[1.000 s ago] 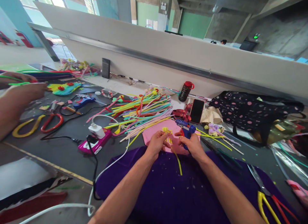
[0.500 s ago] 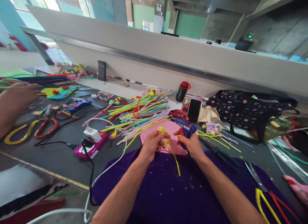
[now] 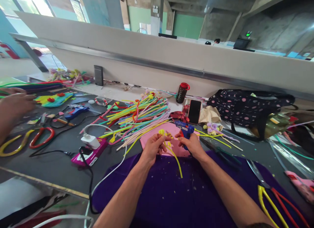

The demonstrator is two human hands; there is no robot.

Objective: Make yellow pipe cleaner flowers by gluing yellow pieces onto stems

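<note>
Between the fingertips of my left hand [image 3: 153, 147] is a yellow pipe cleaner [image 3: 177, 161]; its head is bent into a small bunch above the fingers, and its tail hangs down to the right. My right hand [image 3: 192, 143] is wrapped round the grip of a blue glue gun [image 3: 185, 127], with the nozzle pointing left and away. Beneath both hands lies a pink sheet [image 3: 144, 136], with small yellow pieces on it. A dark purple cloth [image 3: 169, 195] spreads in front of me. The exact pinch of my left fingers is partly hidden.
Many coloured pipe cleaners [image 3: 137, 113] lie left of centre. A magenta power strip [image 3: 98, 153] with cables is nearer me. Scissors [image 3: 266, 188] lie at right. Behind stand a phone [image 3: 194, 111], a bottle [image 3: 182, 93] and a dark bag [image 3: 245, 107]. Another person's hand [image 3: 17, 105] is at far left.
The whole view has shifted slightly, so things appear a little further left. My hands keep their hold on the pipe cleaner and glue gun, staying close together over the pink sheet.
</note>
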